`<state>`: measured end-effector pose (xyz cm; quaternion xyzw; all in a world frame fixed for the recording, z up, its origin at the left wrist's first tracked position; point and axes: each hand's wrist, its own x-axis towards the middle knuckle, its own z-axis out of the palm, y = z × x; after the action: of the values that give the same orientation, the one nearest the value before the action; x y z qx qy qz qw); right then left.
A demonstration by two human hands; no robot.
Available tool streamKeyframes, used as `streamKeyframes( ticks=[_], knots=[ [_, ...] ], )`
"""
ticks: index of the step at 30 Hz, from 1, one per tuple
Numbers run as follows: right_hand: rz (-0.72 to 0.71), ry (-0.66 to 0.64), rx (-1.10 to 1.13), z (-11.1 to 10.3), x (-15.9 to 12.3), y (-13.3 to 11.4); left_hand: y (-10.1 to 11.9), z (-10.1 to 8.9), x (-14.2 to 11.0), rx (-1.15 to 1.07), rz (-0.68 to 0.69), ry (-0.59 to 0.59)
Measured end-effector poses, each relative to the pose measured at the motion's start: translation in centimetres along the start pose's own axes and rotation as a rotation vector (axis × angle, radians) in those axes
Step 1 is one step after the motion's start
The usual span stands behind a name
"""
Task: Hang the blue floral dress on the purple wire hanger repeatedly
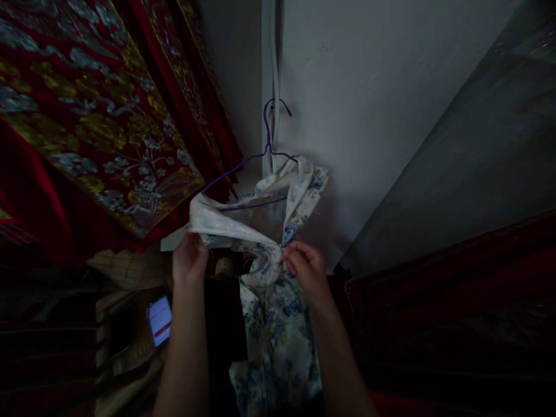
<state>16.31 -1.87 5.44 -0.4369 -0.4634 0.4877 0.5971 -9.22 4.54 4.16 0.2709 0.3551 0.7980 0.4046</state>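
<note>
A white garment with blue flowers (273,301) hangs on a purple wire hanger (256,159), which hooks onto a fixture on the white wall. My left hand (189,258) is closed on the garment's left edge, pulling it out sideways. My right hand (304,263) pinches the bunched cloth near the collar, in the middle of the garment. The lower part of the garment drapes down between my forearms.
A red curtain with gold and silver embroidery (99,116) hangs at the left. The white wall (369,87) is straight ahead, with a grey slanted panel (478,150) at the right. Dark red furniture (456,313) stands lower right. A glowing phone screen (160,320) lies lower left on pale cloth.
</note>
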Motion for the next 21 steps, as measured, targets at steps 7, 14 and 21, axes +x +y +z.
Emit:
streamKeyframes(
  ticks=[7, 14, 21],
  knots=[
    [0.207, -0.179, -0.028, -1.0, -3.3, 3.3, -7.1, -2.2, -9.9, 0.104, -0.193, 0.051],
    [0.054, 0.061, -0.146, -1.7, -3.5, 1.5, -2.2, 0.7, -11.6, 0.148, -0.076, -0.123],
    [-0.039, 0.131, -0.082, -1.2, -1.4, 5.7, -1.1, 4.2, -15.9, 0.474, -0.07, -0.722]
  ],
)
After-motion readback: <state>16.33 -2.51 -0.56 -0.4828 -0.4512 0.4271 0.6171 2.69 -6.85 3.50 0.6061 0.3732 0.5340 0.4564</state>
